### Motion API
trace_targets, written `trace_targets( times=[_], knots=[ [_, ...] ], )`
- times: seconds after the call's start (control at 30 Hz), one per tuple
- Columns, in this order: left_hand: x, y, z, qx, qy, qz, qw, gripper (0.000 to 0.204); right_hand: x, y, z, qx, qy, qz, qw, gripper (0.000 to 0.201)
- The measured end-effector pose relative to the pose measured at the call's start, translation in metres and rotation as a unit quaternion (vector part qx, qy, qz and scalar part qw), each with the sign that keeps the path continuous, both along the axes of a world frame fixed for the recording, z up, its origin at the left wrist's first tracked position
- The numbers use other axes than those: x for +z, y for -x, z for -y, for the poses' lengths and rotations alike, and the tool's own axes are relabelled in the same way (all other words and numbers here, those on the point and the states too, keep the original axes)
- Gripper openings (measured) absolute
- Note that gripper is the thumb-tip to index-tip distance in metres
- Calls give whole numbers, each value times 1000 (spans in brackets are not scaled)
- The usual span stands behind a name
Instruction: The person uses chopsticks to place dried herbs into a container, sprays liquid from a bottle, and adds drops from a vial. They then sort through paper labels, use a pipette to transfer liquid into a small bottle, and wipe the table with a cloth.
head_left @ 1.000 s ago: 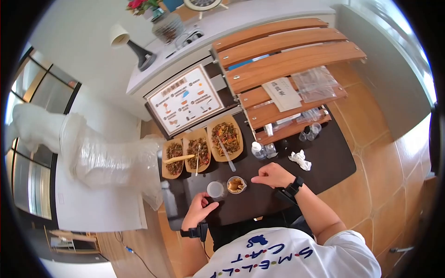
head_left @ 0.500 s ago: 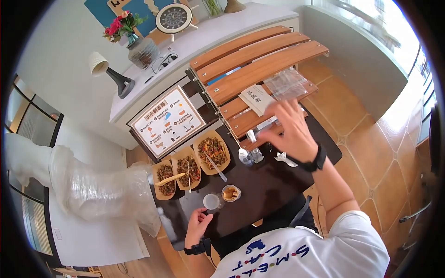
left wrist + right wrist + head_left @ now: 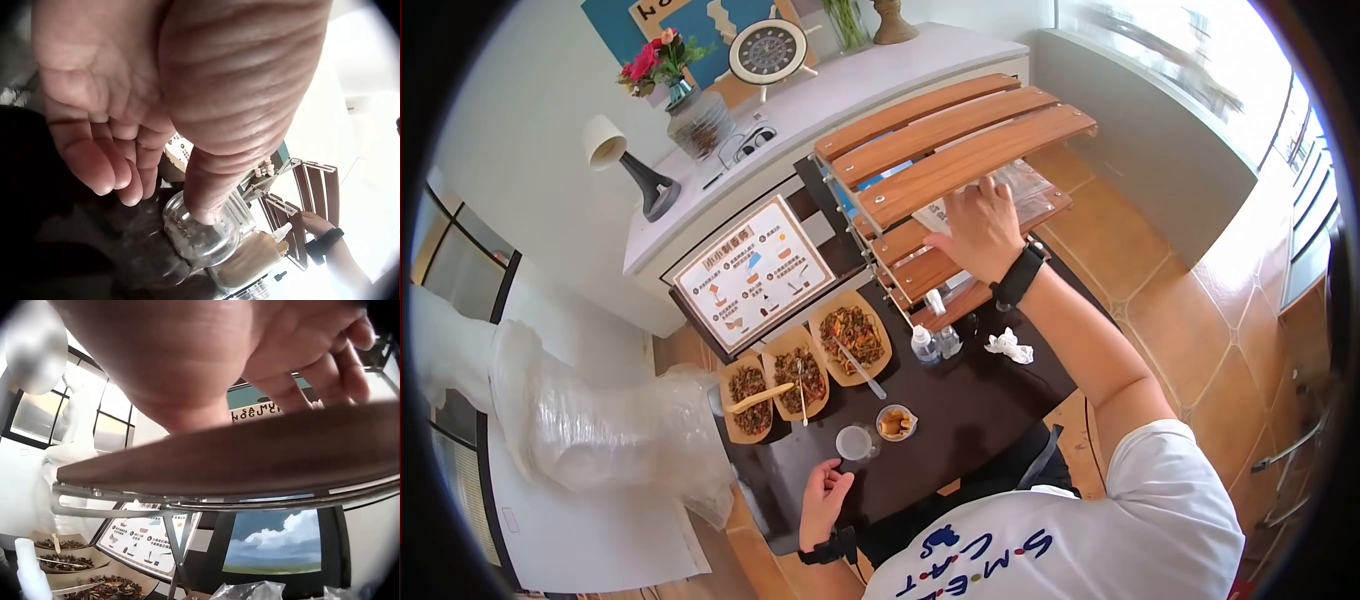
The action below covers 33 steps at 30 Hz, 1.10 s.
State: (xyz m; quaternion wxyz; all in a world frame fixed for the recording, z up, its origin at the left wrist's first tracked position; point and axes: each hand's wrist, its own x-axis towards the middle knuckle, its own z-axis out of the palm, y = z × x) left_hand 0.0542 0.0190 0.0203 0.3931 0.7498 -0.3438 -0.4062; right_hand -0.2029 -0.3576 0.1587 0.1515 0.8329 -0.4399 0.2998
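Note:
My left hand (image 3: 824, 502) lies at the near edge of the dark table with its fingers loosely curled and nothing in them. Just beyond its fingertips stands a clear plastic cup (image 3: 854, 443); the thumb overlaps the cup's rim in the left wrist view. A second small cup (image 3: 896, 422) beside it holds brown pieces. My right hand (image 3: 983, 235) reaches over the wooden slatted rack (image 3: 970, 150), fingers spread, and partly covers a paper packet (image 3: 928, 215) with writing. In the right wrist view a slat (image 3: 250, 456) hides part of that hand.
Three kraft paper trays (image 3: 749, 427) of dried plant bits hold a wooden scoop, a thin stick and a clear spoon. A small bottle (image 3: 924, 344) and crumpled tissue (image 3: 1010, 346) are near the rack. Behind stands an instruction board (image 3: 755, 275); plastic-wrapped bulk (image 3: 600, 410) is at left.
My right hand has left the table by the cups and moved forward and up to the rack's slats. The left hand stays beside the clear cup. The head view has shifted.

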Motion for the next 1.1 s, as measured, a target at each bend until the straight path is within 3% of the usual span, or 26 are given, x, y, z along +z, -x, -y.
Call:
trace_targets(
  times=[0.1,0.2,0.4,0.5,0.6,0.7,0.77,0.83,0.87,0.9,0.97,1.03,1.1],
  knots=[
    [0,-1,0,-15,16,13,1000,43,7,-5,2,-26,9,-30,999,57],
    [2,2,-2,-13,14,21,1000,44,15,-10,-1,-58,-48,-65,995,54],
    [36,15,-9,15,48,17,999,43,14,-13,3,-102,-87,-81,988,52],
    [53,17,-12,25,84,21,996,42,12,-10,12,-81,-32,-46,995,48],
    [81,28,-6,25,143,-3,989,39,8,-3,20,10,-125,25,992,43],
    [101,47,9,1,178,-58,982,36,26,11,-2,4,-153,74,985,36],
    [107,59,19,-70,199,-105,972,37,41,25,-39,62,-173,172,968,32],
    [113,73,33,-114,204,-145,961,39,41,35,-76,184,-259,290,903,29],
    [112,80,42,-116,208,-161,958,40,45,33,-102,219,-402,364,811,25],
    [111,87,50,-115,212,-177,954,40,29,32,-118,286,-447,399,748,23],
    [110,100,66,-118,235,-183,947,40,12,25,-156,321,-543,399,666,20],
    [100,107,72,-114,242,-182,946,36,-11,17,-178,340,-593,413,601,21],
    [88,114,71,-62,232,-128,962,31,-33,13,-188,347,-608,397,593,22]
  ],
)
